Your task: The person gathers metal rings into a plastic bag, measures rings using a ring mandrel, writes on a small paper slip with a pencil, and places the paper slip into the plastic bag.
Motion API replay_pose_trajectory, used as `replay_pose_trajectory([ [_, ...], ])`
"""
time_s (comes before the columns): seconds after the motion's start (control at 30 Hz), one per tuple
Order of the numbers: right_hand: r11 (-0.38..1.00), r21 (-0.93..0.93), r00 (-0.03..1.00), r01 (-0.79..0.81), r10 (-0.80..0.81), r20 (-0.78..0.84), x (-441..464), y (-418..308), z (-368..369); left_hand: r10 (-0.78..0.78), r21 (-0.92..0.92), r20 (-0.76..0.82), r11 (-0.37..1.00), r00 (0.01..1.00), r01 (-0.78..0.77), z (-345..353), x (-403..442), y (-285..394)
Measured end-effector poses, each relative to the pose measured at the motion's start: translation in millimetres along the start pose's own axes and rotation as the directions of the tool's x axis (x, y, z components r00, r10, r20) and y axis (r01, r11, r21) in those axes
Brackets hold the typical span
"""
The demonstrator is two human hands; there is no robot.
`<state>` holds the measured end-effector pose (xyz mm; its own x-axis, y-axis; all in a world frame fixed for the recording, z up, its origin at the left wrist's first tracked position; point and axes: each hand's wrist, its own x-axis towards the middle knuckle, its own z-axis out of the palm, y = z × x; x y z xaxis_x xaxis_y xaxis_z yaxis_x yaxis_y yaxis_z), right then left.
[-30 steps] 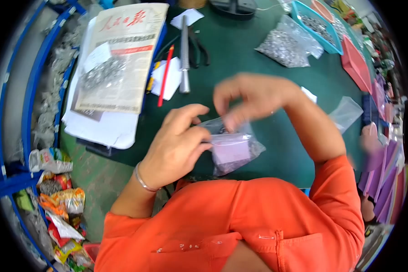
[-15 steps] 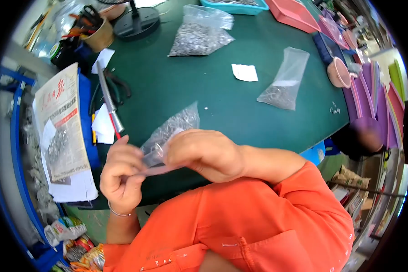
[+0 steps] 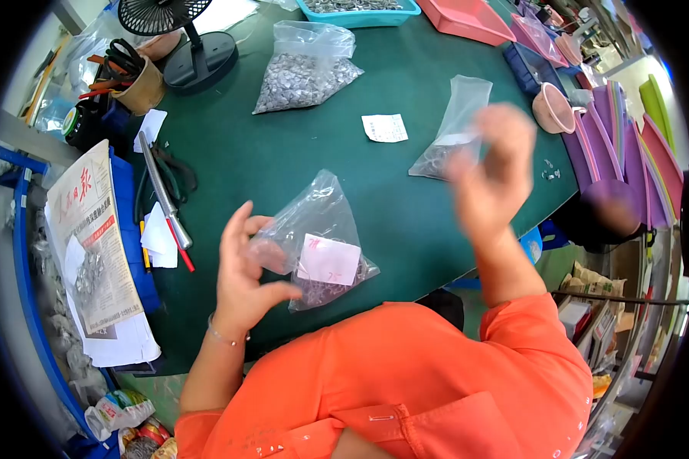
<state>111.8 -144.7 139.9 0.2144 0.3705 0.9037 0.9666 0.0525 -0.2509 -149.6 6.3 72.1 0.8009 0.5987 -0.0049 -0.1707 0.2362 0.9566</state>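
Observation:
A clear plastic bag [image 3: 314, 243] lies on the green table near its front edge, with a pinkish paper label [image 3: 328, 260] and small metal pieces inside. Beside the bag's left side is my left hand [image 3: 246, 268], fingers apart and curved around its edge. My right hand [image 3: 494, 164] is raised at the right, blurred by motion, over or near a second clear bag [image 3: 461, 107] with small pieces at its bottom; whether it touches that bag is unclear. Between the bags and farther back lies a white slip [image 3: 385, 128] with writing.
A large bag of metal pieces [image 3: 306, 73] lies at the back, near a black fan [image 3: 200, 61]. Newspaper [image 3: 92, 237], a metal rod [image 3: 161, 183] and a red pencil [image 3: 182, 249] are at left. Trays [image 3: 467, 19] and a pink cup [image 3: 553, 109] stand at back right.
My right hand has moved off the labelled bag, out to the right and up. My left hand has opened beside the bag, which now lies flat on the table.

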Motion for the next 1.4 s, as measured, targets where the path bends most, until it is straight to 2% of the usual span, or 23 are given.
replay_pose_trajectory([
  [0.03, 0.941, 0.044, 0.926, -0.336, 0.339, -0.165, -1, 23, -5, -0.163, -0.085, -0.017, 0.983, 0.986, 0.161, -3, 2, -10],
  [0.1, 0.770, -0.111, 0.772, -0.629, 0.600, -0.213, -8, 83, -24, -0.108, -0.008, 0.027, 0.994, 0.994, 0.108, -4, 11, -20],
  [0.13, 0.676, 0.145, 0.657, -0.723, 0.737, -0.159, -21, 121, -31, -0.241, -0.054, 0.016, 0.969, 0.970, 0.242, -2, 16, -21],
  [0.17, 0.420, 0.197, 0.410, -0.886, 0.908, -0.088, -37, 159, -49, -0.371, -0.100, 0.012, 0.924, 0.929, 0.370, 2, 19, -21],
  [0.2, 0.234, 0.232, 0.253, -0.944, 0.966, 0.055, -41, 164, -49, -0.330, -0.073, 0.039, 0.941, 0.943, 0.332, 8, 18, -15],
  [0.23, 0.239, 0.236, 0.259, -0.942, 0.964, 0.056, -53, 173, -51, -0.323, -0.073, 0.039, 0.943, 0.945, 0.326, 8, 19, -13],
  [0.3, 0.024, 0.359, 0.244, -0.933, 0.775, 0.582, -78, 188, -54, -0.285, -0.052, 0.133, 0.954, 0.949, 0.294, 8, 20, -12],
  [0.37, 0.061, 0.304, 0.246, -0.951, 0.745, 0.620, -78, 174, -51, -0.247, -0.100, 0.112, 0.961, 0.963, 0.258, 6, 12, -18],
  [0.43, 0.086, 0.251, 0.234, -0.964, 0.724, 0.649, -76, 163, -43, 0.038, -0.152, 0.340, 0.988, 0.940, 0.015, 1, 5, -20],
  [0.5, 0.283, 0.152, 0.313, -0.947, 0.705, 0.636, -72, 153, -34, 0.105, -0.193, 0.423, 0.981, 0.900, -0.024, 5, 7, -9],
  [0.6, 0.418, 0.244, 0.480, -0.875, 0.682, 0.552, -56, 118, -17, 0.286, -0.349, 0.545, 0.932, 0.788, -0.097, 8, 8, 6],
  [0.67, 0.519, 0.295, 0.597, -0.802, 0.676, 0.432, -39, 82, -3, 0.199, -0.301, 0.522, 0.953, 0.830, -0.039, 9, 1, 11],
  [0.77, 0.541, 0.373, 0.657, -0.754, 0.604, 0.451, -30, 58, 3, 0.111, -0.207, 0.482, 0.978, 0.869, -0.010, 17, -2, 17],
  [0.83, 0.473, 0.512, 0.689, -0.717, 0.593, 0.417, -24, 33, 23, -0.026, -0.099, 0.363, 0.993, 0.932, 0.066, 19, -2, 25],
  [0.9, 0.231, 0.694, 0.668, -0.682, 0.582, 0.463, -23, 15, 40, -0.042, 0.030, 0.321, 0.999, 0.946, 0.034, 9, -1, 21],
  [0.97, 0.174, 0.615, 0.594, -0.769, 0.549, 0.587, -37, 5, 56, 0.244, 0.137, 0.413, 0.936, 0.878, -0.325, 0, -2, 22],
  [1.03, 0.189, 0.435, 0.474, -0.880, 0.386, 0.791, -47, -11, 68, 0.136, 0.125, 0.327, 0.975, 0.935, -0.186, 0, -14, 24],
  [1.1, 0.182, 0.360, 0.401, -0.915, 0.310, 0.862, -55, -24, 80, 0.521, 0.498, 0.205, 0.673, 0.829, -0.546, 5, -10, 23],
  [1.13, 0.014, 0.361, 0.345, -0.932, 0.331, 0.878, -56, -28, 83, 0.533, 0.610, 0.148, 0.614, 0.833, -0.501, 2, -9, 19],
  [1.23, 0.143, 0.423, 0.447, -0.895, 0.281, 0.849, -48, -30, 81, 0.576, 0.536, 0.012, 0.687, 0.817, -0.491, -4, 0, 11],
  [1.3, 0.118, 0.486, 0.500, -0.866, 0.225, 0.836, -43, -34, 81, 0.383, 0.338, 0.037, 0.864, 0.923, -0.372, -2, 2, 15],
  [1.37, 0.470, 0.547, 0.597, -0.692, -0.053, 0.801, -39, -38, 80, 0.449, 0.443, 0.127, 0.772, 0.884, -0.456, -3, 2, 12],
  [1.4, 0.376, 0.585, 0.607, -0.719, -0.072, 0.792, -37, -41, 78, 0.467, 0.400, 0.129, 0.782, 0.875, -0.477, -2, -2, 11],
])
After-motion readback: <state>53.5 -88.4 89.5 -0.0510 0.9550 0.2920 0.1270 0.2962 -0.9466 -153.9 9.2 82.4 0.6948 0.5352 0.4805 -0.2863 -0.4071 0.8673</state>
